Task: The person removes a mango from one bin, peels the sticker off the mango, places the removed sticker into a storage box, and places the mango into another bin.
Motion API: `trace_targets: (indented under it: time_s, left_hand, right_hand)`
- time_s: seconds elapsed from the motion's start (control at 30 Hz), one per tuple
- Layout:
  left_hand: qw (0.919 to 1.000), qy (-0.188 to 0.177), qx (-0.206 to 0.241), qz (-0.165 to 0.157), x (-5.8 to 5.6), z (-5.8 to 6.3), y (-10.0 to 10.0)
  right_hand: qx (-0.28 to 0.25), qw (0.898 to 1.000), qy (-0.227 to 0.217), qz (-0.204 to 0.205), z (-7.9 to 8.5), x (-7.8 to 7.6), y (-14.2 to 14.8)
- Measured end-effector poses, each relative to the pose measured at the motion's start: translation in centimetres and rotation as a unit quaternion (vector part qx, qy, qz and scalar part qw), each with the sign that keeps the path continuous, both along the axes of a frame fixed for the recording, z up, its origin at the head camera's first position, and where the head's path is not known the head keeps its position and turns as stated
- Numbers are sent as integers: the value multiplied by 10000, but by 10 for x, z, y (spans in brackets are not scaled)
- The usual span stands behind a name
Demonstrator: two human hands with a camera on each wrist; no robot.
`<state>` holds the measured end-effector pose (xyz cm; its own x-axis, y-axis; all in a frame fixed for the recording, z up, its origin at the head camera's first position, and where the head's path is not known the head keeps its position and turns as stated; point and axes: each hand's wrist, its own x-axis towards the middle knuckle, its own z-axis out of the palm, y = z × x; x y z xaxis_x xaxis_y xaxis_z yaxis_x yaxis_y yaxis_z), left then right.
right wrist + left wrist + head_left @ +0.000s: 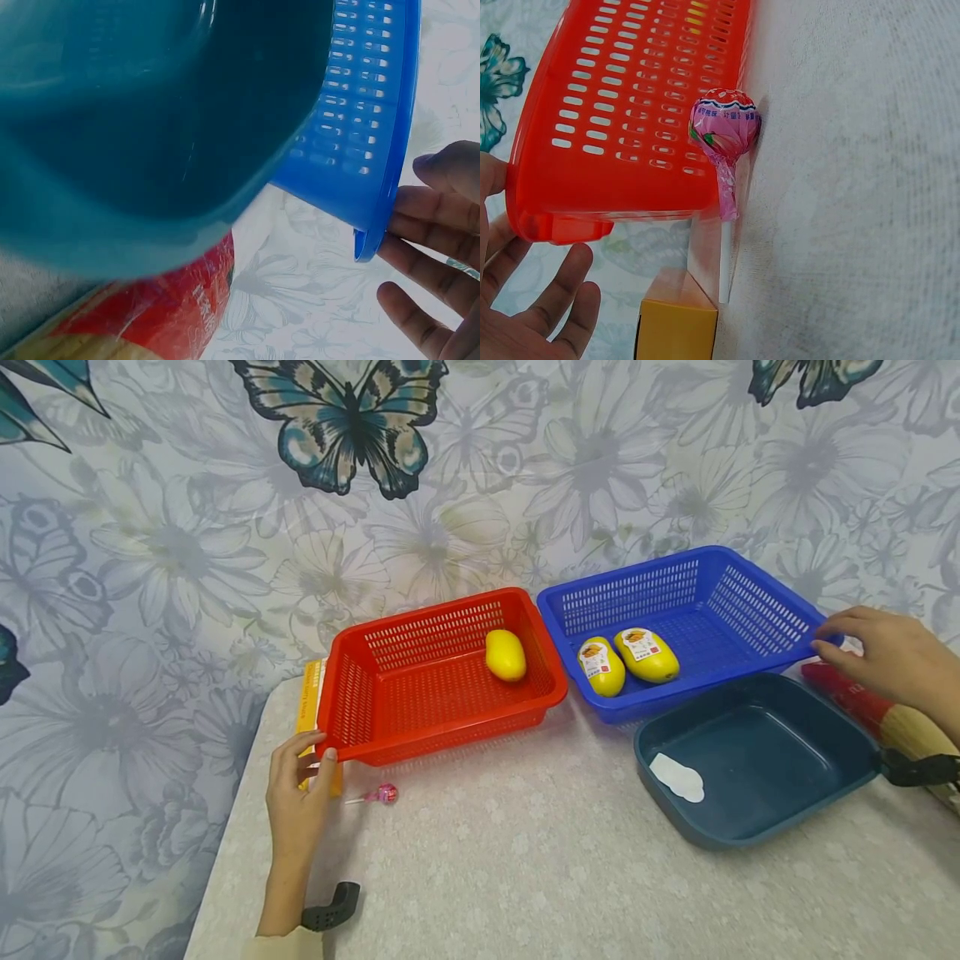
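Observation:
My left hand [298,793] is at the near left corner of a red basket [442,739], thumb and forefinger at its rim and the other fingers spread below it. A lollipop [387,793] in a pink wrapper lies on the table beside that hand. At the right end of a blue basket [645,572], my right hand [892,652] touches the rim with nearly straight fingers; in the right wrist view its thumb stands slightly off the rim. One yellow mango [506,656] lies in the red basket. Two labelled mangoes [651,658] lie in the blue one.
A dark teal basin [757,777], with a white piece [677,777] inside, stands before the blue basket. Right of it lies a red and tan packet [847,697], partly hidden by my arm. A yellow box [309,697] sits left of the red basket. Flowered wallpaper [450,527] rises behind.

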<state>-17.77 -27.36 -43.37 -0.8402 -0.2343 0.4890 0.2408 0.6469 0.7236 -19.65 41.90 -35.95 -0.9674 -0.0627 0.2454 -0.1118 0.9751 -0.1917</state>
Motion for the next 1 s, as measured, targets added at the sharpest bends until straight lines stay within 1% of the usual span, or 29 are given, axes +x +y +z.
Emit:
trace_targets:
  time_s: [0.37,0.63,0.7,0.77,0.87,0.93,1.0]
  left_hand:
    - [10000,-29,-13,29,0,0,2]
    - [10000,-4,19,9,-1,0,3]
    - [10000,-45,-11,57,-1,0,3]
    - [9998,-154,-54,144,0,2,4]
    - [9992,-291,-99,274,2,10,8]
    - [9991,-278,-136,303,4,16,11]
    - [9995,-151,-174,227,6,22,17]
  right_hand:
    - [99,9999,-73,-62,-3,1,10]
    - [156,9996,255,8,-6,2,13]
    - [164,9994,299,14,-7,2,14]
    - [150,9993,342,11,-9,2,16]
    - [86,9993,365,13,-12,2,17]
    - [33,9992,407,36,-13,2,17]
    - [-15,9991,421,26,-14,2,16]
